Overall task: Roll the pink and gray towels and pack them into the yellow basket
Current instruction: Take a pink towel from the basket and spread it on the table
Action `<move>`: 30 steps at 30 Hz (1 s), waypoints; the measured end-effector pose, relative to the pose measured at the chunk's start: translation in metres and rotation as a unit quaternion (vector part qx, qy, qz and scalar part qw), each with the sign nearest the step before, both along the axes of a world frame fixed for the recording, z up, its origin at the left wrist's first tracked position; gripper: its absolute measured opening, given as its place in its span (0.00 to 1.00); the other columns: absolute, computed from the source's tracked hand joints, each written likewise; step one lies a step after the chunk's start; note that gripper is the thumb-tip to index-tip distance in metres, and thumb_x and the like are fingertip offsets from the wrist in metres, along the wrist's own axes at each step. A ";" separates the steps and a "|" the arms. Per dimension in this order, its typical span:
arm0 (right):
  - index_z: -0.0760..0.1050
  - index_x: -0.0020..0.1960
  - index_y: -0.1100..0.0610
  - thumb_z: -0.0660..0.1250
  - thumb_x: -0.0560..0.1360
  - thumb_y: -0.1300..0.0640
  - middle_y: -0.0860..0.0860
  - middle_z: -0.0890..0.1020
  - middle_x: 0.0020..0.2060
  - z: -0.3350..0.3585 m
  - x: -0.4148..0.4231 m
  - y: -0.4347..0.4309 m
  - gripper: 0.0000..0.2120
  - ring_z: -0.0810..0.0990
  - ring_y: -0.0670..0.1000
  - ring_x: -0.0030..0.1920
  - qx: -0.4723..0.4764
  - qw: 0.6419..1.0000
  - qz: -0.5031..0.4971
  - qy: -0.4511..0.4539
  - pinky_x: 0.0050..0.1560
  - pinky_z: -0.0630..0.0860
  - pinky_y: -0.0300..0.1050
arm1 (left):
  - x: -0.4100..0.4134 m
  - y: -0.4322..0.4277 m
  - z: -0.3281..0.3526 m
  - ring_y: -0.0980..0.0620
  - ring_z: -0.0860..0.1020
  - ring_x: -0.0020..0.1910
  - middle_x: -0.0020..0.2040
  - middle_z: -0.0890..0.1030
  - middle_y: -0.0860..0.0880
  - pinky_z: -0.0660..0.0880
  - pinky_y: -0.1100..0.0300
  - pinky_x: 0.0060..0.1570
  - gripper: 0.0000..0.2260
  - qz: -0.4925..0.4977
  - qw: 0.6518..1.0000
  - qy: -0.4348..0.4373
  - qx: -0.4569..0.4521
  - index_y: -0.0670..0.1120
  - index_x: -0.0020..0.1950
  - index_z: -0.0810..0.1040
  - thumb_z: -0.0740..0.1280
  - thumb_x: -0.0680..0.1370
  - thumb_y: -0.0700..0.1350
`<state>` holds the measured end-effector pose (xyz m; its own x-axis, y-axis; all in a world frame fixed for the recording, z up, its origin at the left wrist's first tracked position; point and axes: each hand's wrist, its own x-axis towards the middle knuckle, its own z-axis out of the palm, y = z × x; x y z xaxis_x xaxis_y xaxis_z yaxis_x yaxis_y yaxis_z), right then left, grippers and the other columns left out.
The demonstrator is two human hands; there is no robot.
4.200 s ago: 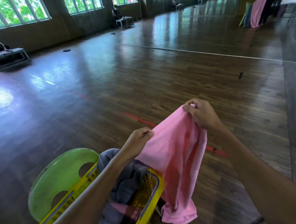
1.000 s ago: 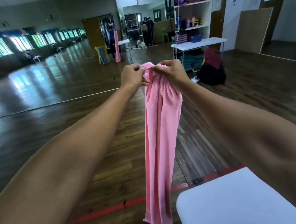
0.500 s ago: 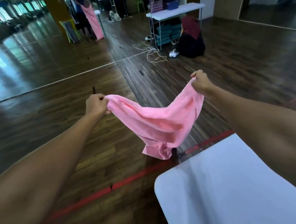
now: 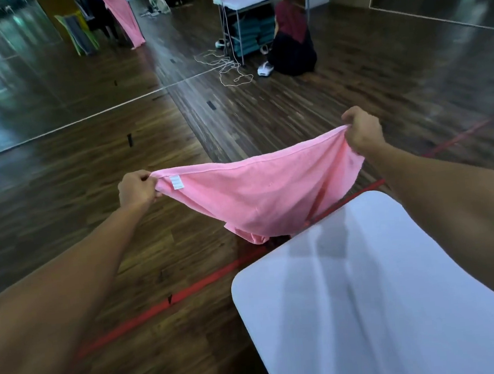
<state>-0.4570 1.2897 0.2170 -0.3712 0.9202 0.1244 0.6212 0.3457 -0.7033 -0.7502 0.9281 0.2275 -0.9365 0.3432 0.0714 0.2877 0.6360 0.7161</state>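
Dark wooden floor (image 4: 123, 229) stretches out under a red tape line (image 4: 172, 299), with a white surface (image 4: 372, 310) at lower right. Both hands are held apart in the air: the left hand (image 4: 136, 190) and right hand (image 4: 362, 132) each pinch a top corner of the pink towel (image 4: 255, 195), which sags between them above the surface's far corner

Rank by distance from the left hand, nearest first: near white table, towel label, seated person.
1. Towel label, right beside the left hand on the pink towel.
2. Near white table, lower right.
3. Seated person, far across the floor.
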 end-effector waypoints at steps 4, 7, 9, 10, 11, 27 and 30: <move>0.68 0.69 0.55 0.55 0.75 0.68 0.60 0.73 0.66 -0.008 0.038 0.003 0.24 0.72 0.62 0.65 0.001 0.993 0.086 -0.079 0.66 0.70 0.53 | 0.013 -0.002 0.000 0.45 0.84 0.38 0.41 0.83 0.40 0.80 0.48 0.51 0.08 -0.020 1.000 0.005 0.001 0.42 0.51 0.82 0.64 0.79 0.42; 0.71 0.68 0.60 0.59 0.74 0.71 0.61 0.76 0.64 -0.003 0.062 0.005 0.23 0.74 0.61 0.64 0.040 0.984 0.119 -0.126 0.66 0.68 0.49 | 0.023 -0.007 -0.005 0.43 0.83 0.44 0.45 0.84 0.41 0.79 0.48 0.53 0.09 -0.038 0.999 0.013 -0.001 0.43 0.53 0.83 0.65 0.78 0.43; 0.76 0.63 0.62 0.60 0.73 0.71 0.61 0.79 0.60 -0.005 0.078 0.005 0.20 0.77 0.61 0.61 0.057 0.983 0.104 -0.138 0.64 0.71 0.48 | 0.040 -0.011 -0.010 0.46 0.81 0.44 0.45 0.83 0.43 0.78 0.51 0.52 0.09 -0.074 0.997 0.013 -0.004 0.43 0.53 0.83 0.66 0.78 0.43; 0.79 0.60 0.63 0.59 0.72 0.71 0.62 0.80 0.58 -0.007 0.087 0.002 0.19 0.78 0.61 0.58 0.065 0.984 0.090 -0.139 0.61 0.72 0.48 | 0.051 -0.014 -0.013 0.48 0.79 0.41 0.43 0.83 0.45 0.77 0.53 0.49 0.08 -0.103 0.995 0.006 -0.003 0.42 0.53 0.83 0.66 0.78 0.42; 0.80 0.58 0.63 0.59 0.72 0.71 0.63 0.80 0.57 -0.011 0.097 -0.002 0.18 0.78 0.62 0.56 0.075 0.985 0.074 -0.140 0.60 0.73 0.48 | 0.064 -0.016 -0.016 0.49 0.77 0.38 0.40 0.81 0.46 0.76 0.54 0.44 0.07 -0.131 0.991 -0.018 0.001 0.43 0.52 0.83 0.66 0.78 0.40; 0.81 0.45 0.62 0.63 0.64 0.75 0.62 0.80 0.43 -0.182 0.361 -0.133 0.15 0.78 0.65 0.46 0.042 0.958 -0.002 -0.285 0.46 0.78 0.54 | 0.311 -0.074 -0.184 0.53 0.76 0.39 0.35 0.80 0.53 0.71 0.61 0.41 0.06 -0.458 0.729 -0.358 -0.360 0.52 0.34 0.83 0.67 0.61 0.47; 0.80 0.46 0.60 0.61 0.68 0.71 0.61 0.79 0.45 -0.212 0.386 -0.136 0.13 0.78 0.64 0.48 -0.003 0.948 -0.004 -0.318 0.49 0.77 0.54 | 0.343 -0.081 -0.221 0.51 0.69 0.52 0.48 0.74 0.57 0.70 0.57 0.49 0.06 -0.447 0.796 -0.237 -0.333 0.52 0.35 0.81 0.66 0.61 0.50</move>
<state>-0.0713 1.1537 0.0046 -0.3622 0.9234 -0.1269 0.9230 0.3363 -0.1870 -0.4069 0.8476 0.0062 -0.1647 0.7012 -0.6937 0.6373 0.6125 0.4678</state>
